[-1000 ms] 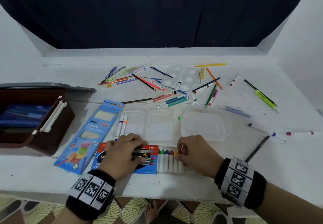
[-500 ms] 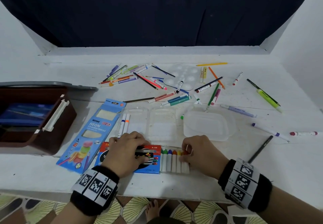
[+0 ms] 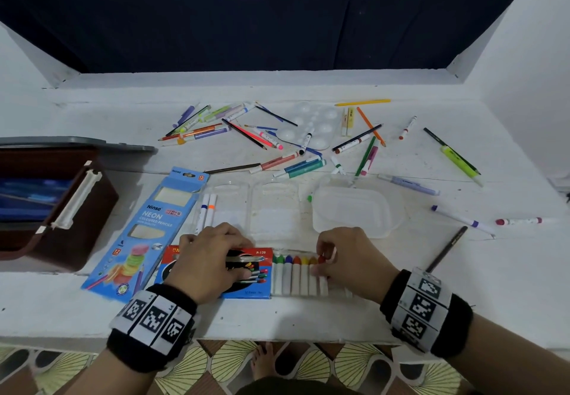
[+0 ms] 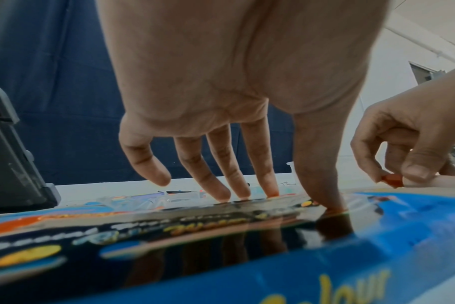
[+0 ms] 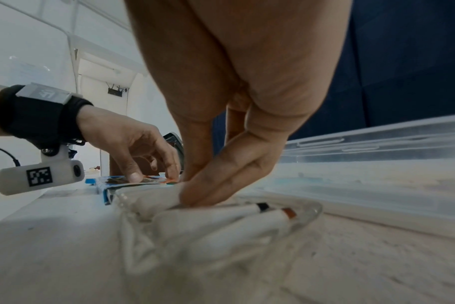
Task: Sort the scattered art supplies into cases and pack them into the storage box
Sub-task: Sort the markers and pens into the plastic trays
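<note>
- Left hand (image 3: 209, 263) rests on the crayon box (image 3: 246, 283) at the near edge of the white table (image 3: 462, 296); fingers extended and slightly spread, fingertips (image 4: 222, 195) and thumb pressing flat on the glossy cover, nothing pinched.
- Right hand (image 3: 351, 259) sits just right of it, over the clear tray of crayons (image 3: 296, 276) that sticks out of the box's right end. Thumb and forefinger pinch the red-tipped crayon (image 4: 391, 179) at the right end of the visible row.
- Crayons lie side by side, white wrappers, coloured tips pointing away: green, blue, orange, yellow, red.
- Blue pencil carton (image 3: 148, 231) lies flat left of the crayon box, touching it.
- Open clear marker case (image 3: 246, 206) lies just behind the hands, two markers (image 3: 207, 209) at its left side.
- Lidded clear container (image 3: 354, 209) sits right of that case.
- Brown storage box (image 3: 61, 206) stands open at far left, well apart.
- Loose pens, markers and pencils (image 3: 234, 131) lie scattered across the back, around a white paint palette (image 3: 314, 123).
</note>
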